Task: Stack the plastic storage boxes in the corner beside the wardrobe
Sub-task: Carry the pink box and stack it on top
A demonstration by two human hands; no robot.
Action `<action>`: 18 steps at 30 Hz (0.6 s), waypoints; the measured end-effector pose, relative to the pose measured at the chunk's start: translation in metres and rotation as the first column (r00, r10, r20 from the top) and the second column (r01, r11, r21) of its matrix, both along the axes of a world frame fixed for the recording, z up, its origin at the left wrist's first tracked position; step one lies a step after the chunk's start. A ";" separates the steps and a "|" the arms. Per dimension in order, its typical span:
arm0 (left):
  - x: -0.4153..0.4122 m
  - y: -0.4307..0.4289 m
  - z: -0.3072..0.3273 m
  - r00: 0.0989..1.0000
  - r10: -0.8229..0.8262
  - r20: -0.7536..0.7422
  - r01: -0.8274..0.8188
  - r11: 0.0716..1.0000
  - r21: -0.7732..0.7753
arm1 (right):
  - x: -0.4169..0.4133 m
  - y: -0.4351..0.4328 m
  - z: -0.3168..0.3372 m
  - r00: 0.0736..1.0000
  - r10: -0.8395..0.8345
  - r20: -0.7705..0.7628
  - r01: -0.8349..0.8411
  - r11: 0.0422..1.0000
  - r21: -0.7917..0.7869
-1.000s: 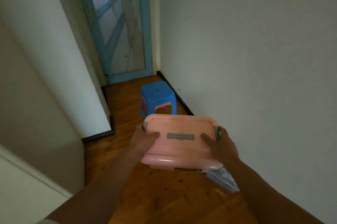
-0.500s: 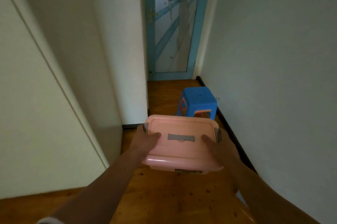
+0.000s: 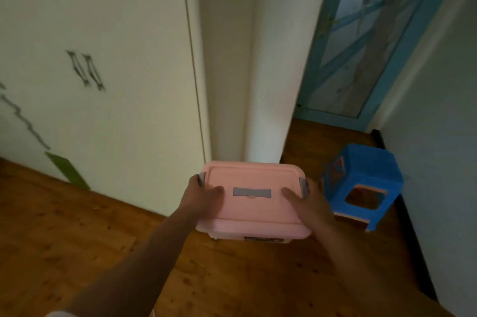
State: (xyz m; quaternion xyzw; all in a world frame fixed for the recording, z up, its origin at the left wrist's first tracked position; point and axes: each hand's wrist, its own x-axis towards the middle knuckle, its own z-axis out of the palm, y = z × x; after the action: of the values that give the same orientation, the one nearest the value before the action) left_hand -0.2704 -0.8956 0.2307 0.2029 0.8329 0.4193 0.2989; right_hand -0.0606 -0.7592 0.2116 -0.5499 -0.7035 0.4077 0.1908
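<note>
- Wooden floor (image 3: pixel 77 239) fills the near part of a narrow room, with a white wardrobe (image 3: pixel 116 71) on the left and a pale wall (image 3: pixel 438 149) on the right.
- left grip (image 3: pixel 200 196): grasping the left end of the pink storage box (image 3: pixel 251 213), with the thumb flat on the lid and the fingers wrapped over the edge beside the left grey latch (image 3: pixel 201 179).
- right grip (image 3: pixel 309 203): grasping the right end of the same box, with the thumb on the lid beside the right grey latch (image 3: pixel 303 186).
- The box is held level in the air above the floor, lid on, straight ahead of the person and in front of the wardrobe's right-hand corner.
- A grey handle (image 3: pixel 252 192) lies flat in the middle of the lid.
- A dark label (image 3: pixel 262 239) sits on the box's near wall; its writing is too blurred to read.
- Right of the box, a blue plastic stool (image 3: pixel 361 182) stands on the floor close to the wall.
- On the wardrobe front are two dark door handles (image 3: pixel 85 70) and, low down, a green patch (image 3: pixel 67 169); no wording can be made out on either.
- At the far end is a blue-framed glass door (image 3: pixel 361 45).
</note>
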 end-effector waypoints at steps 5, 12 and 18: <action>-0.027 -0.034 -0.005 0.990 0.135 0.030 -0.136 0.991 0.012 | -0.044 -0.008 -0.002 0.992 0.125 0.018 -0.124 0.992 -0.019; -0.057 -0.078 -0.015 0.956 0.290 0.043 -0.291 0.956 0.021 | -0.099 -0.029 -0.005 0.968 0.250 0.034 -0.249 0.968 -0.035; -0.095 -0.120 -0.020 0.928 0.372 0.013 -0.372 0.928 0.035 | -0.154 -0.057 -0.003 0.943 0.333 0.004 -0.332 0.941 -0.067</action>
State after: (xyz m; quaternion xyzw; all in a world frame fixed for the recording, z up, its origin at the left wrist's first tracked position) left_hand -0.3656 -1.0153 0.2109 0.0456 0.8476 0.4840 0.2128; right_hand -0.2142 -0.8161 0.2084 -0.4321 -0.7740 0.4527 0.0959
